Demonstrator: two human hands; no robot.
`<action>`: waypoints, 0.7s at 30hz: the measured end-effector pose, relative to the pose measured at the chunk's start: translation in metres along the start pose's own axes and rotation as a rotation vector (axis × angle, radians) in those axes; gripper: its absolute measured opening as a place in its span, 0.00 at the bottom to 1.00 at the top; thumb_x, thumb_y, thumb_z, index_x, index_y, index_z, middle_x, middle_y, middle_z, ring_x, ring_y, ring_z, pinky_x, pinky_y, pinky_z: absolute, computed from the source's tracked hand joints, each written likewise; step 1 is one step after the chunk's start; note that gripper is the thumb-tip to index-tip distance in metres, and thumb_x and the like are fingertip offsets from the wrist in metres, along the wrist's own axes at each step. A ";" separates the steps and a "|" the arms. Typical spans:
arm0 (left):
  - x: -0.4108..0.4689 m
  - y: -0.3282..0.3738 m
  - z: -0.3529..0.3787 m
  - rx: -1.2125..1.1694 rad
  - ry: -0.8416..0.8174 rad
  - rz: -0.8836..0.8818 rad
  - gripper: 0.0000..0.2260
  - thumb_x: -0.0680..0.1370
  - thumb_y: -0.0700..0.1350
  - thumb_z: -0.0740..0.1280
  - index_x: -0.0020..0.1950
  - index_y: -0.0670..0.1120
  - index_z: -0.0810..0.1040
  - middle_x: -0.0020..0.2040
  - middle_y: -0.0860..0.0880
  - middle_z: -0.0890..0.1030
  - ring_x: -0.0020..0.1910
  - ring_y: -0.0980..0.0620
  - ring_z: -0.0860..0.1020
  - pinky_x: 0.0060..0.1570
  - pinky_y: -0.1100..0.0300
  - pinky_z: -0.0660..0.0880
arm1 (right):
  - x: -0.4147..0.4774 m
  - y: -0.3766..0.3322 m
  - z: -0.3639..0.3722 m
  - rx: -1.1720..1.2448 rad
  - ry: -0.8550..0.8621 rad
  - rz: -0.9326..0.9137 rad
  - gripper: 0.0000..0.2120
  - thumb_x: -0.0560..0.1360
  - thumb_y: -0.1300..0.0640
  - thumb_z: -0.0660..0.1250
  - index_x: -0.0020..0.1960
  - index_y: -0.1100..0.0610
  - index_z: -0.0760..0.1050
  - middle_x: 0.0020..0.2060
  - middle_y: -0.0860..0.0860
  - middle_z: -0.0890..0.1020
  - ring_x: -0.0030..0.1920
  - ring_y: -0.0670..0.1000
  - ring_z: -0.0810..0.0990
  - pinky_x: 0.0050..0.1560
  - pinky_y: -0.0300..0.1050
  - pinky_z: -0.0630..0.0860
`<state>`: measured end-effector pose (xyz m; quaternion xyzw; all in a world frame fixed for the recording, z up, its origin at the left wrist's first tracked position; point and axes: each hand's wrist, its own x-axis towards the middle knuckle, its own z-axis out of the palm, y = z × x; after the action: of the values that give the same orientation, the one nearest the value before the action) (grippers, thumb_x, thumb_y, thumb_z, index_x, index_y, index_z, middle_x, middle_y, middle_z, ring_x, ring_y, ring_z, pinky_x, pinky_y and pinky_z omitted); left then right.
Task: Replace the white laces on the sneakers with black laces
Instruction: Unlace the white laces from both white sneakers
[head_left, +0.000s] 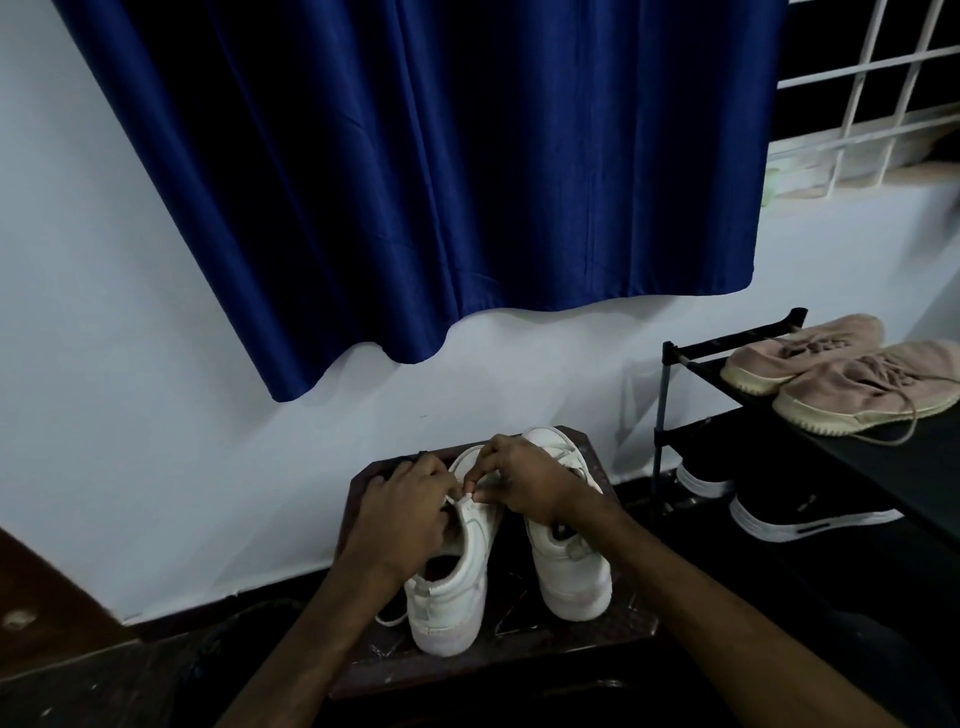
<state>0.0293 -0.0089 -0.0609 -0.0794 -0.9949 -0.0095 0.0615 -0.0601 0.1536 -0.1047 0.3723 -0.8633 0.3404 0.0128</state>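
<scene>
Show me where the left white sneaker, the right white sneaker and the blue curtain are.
left white sneaker (451, 597): head view, on its heel.
right white sneaker (571, 577): head view, on the rear of its upper.
blue curtain (415, 182): head view, on the middle of the cloth.

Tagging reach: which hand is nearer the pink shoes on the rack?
Right. The right hand pinches the lace on a white sneaker, on the side toward the pink shoes; the left hand grips it from the far side.
</scene>
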 end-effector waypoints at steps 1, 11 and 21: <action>0.001 0.003 -0.001 0.053 0.019 -0.003 0.10 0.78 0.49 0.63 0.59 0.56 0.77 0.61 0.57 0.72 0.62 0.54 0.72 0.60 0.54 0.69 | -0.001 0.000 0.000 -0.003 -0.002 0.005 0.09 0.70 0.57 0.75 0.51 0.50 0.84 0.50 0.53 0.79 0.49 0.43 0.74 0.53 0.38 0.69; 0.000 -0.047 -0.017 -0.555 0.474 -0.551 0.05 0.76 0.50 0.70 0.41 0.53 0.77 0.49 0.54 0.79 0.48 0.48 0.78 0.48 0.54 0.72 | 0.000 0.001 -0.002 0.011 -0.012 0.025 0.09 0.70 0.58 0.74 0.50 0.51 0.85 0.47 0.48 0.75 0.50 0.43 0.74 0.56 0.39 0.68; -0.003 0.001 -0.003 -0.037 0.075 -0.011 0.11 0.77 0.51 0.65 0.59 0.60 0.78 0.66 0.60 0.68 0.64 0.55 0.68 0.62 0.52 0.65 | -0.005 -0.004 -0.002 -0.200 0.035 0.046 0.08 0.72 0.49 0.70 0.51 0.42 0.82 0.59 0.44 0.73 0.63 0.49 0.67 0.68 0.54 0.61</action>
<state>0.0324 -0.0088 -0.0584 -0.0744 -0.9920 -0.0314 0.0972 -0.0541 0.1557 -0.1025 0.3430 -0.9010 0.2594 0.0573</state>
